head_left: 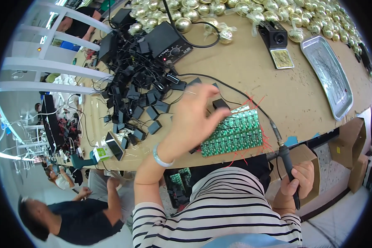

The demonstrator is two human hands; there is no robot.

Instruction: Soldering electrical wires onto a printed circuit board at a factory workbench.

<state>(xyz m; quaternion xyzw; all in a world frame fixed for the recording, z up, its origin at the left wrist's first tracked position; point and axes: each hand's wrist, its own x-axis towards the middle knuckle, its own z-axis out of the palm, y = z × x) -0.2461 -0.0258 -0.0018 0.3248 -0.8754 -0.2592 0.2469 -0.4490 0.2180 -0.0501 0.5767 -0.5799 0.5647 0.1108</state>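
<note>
In my right hand [299, 180] is a soldering iron [288, 162], its dark handle wrapped by my fingers. Its tip points up and away, past the table's near edge. My left hand [194, 118], with a pale bangle [162, 156] on the wrist, hovers over the table with thumb and fingers apart. Just right of its fingers sits a small black box [220, 104] with thin wires; I see no firm hold on it. Below the thumb lies a panel of green circuit boards [235, 134], with red wires [267, 142] sticking out round its edges.
Black boxes with tangled cables [136, 89] cover the table's left side, beside a soldering station [166, 41]. Wrapped gold balls [190, 15] fill the far side. An iron stand [275, 37] and metal tray [327, 76] stand right. A phone [115, 146] lies left; people sit beyond.
</note>
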